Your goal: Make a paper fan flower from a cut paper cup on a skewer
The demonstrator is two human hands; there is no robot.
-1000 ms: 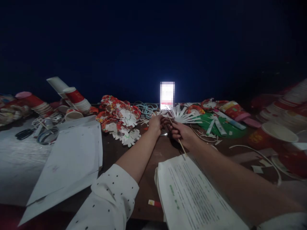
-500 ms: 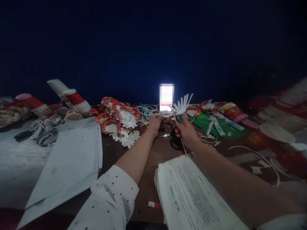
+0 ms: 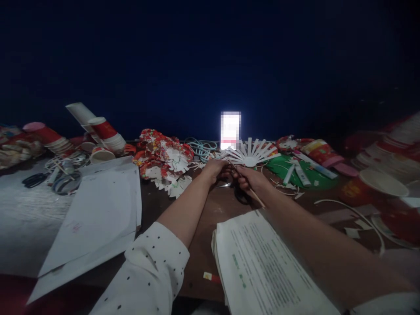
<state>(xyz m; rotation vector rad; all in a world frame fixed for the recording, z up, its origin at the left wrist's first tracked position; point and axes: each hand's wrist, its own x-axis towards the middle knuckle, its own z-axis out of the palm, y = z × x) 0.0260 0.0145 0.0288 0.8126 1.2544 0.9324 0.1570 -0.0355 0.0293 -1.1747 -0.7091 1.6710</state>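
Stick end [image 3: 260, 201] near papers' edge [image 3: 243, 220]

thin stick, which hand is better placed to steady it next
Probably the right hand: it grips the thin stick, whose lower end shows past it; the left hand is near the upper end, its hold unclear.

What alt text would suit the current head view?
A person's right grip holds a thin stick, the left grip close beside it. Fringed white paper fans out beyond; paper cups and printed pages clutter the brown table.
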